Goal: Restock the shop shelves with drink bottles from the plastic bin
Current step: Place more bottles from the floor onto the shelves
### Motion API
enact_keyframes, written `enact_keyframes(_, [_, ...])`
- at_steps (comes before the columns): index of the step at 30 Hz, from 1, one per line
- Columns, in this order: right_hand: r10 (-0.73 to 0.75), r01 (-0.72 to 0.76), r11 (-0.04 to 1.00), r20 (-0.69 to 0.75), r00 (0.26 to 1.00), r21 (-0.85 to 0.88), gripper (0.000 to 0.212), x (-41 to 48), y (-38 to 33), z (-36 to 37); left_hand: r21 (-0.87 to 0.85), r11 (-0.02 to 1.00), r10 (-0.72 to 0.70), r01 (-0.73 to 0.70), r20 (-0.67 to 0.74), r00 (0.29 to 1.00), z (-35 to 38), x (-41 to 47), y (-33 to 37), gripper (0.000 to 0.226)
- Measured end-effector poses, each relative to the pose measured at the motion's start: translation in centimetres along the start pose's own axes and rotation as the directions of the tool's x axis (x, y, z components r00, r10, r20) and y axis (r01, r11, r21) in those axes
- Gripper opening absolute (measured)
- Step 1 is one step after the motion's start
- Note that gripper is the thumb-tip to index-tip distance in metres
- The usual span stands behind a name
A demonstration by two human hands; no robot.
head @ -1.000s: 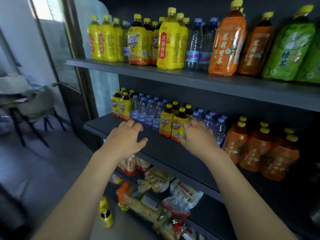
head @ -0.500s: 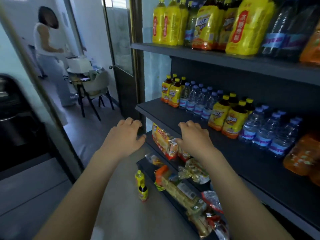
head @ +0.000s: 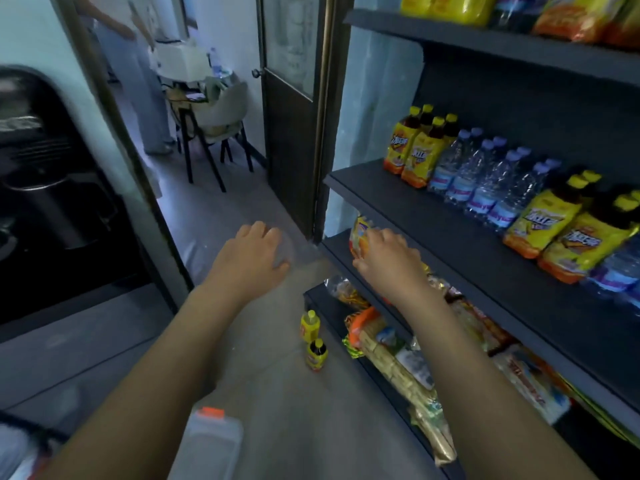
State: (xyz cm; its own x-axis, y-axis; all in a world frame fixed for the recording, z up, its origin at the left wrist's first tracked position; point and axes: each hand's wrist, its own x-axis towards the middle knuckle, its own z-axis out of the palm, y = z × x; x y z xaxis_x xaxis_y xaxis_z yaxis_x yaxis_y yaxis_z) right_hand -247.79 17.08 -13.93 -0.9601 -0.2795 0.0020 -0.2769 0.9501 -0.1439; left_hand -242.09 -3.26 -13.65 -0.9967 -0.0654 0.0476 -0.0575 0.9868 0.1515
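Note:
My left hand (head: 254, 256) hovers palm down over the floor, fingers loosely spread, holding nothing. My right hand (head: 386, 259) is in front of the dark shelf (head: 415, 216), also empty, fingers curled. On that shelf stand yellow tea bottles (head: 417, 148), water bottles (head: 481, 180) and more yellow tea bottles (head: 557, 225). Two small yellow bottles (head: 313, 341) stand on the floor by the bottom shelf. A corner of the clear plastic bin (head: 211, 441) with an orange clip shows at the bottom, under my left forearm.
Snack packets (head: 398, 355) fill the bottom shelf. A dark door (head: 291, 109) stands left of the shelving. Beyond it are a chair (head: 221, 116), a table and a person standing. A black appliance (head: 45, 174) sits at the left.
My view has swung left and down, away from the shelf toward the floor. Both hands have pulled back from the middle shelf, empty, and the bin corner has come into view.

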Motion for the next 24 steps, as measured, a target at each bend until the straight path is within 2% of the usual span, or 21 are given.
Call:
enact_keyframes(3, [0.001,-0.001,1.0,0.031,1.0,-0.008,0.049,2.0,0.0,2.9,0.015,1.0,-0.005,0.004,0.033,0.999,2.3,1.8,-0.8,0.05])
enact_keyframes(9, [0.0,-0.003,1.0,0.112,0.994,0.027,0.049,6.4,1.7,10.4,-0.075,0.997,-0.024,0.028,0.06,0.998,8.5,5.9,-1.9,0.046])
enact_keyframes(15, [-0.02,0.018,1.0,0.223,0.975,0.013,0.056,11.6,4.7,18.3,-0.074,0.995,-0.068,0.074,0.081,0.994,15.5,10.4,-1.9,0.043])
enact_keyframes(19, [-0.03,0.028,1.0,0.244,0.969,0.01,0.053,14.2,6.3,23.2,-0.103,0.991,-0.077,0.083,0.063,0.995,21.0,12.6,-2.5,0.054])
enact_keyframes(24, [-0.019,0.017,1.0,0.3,0.954,0.01,0.047,16.0,8.1,30.5,-0.094,0.99,-0.092,0.103,0.118,0.989,28.6,14.3,-3.3,0.038])
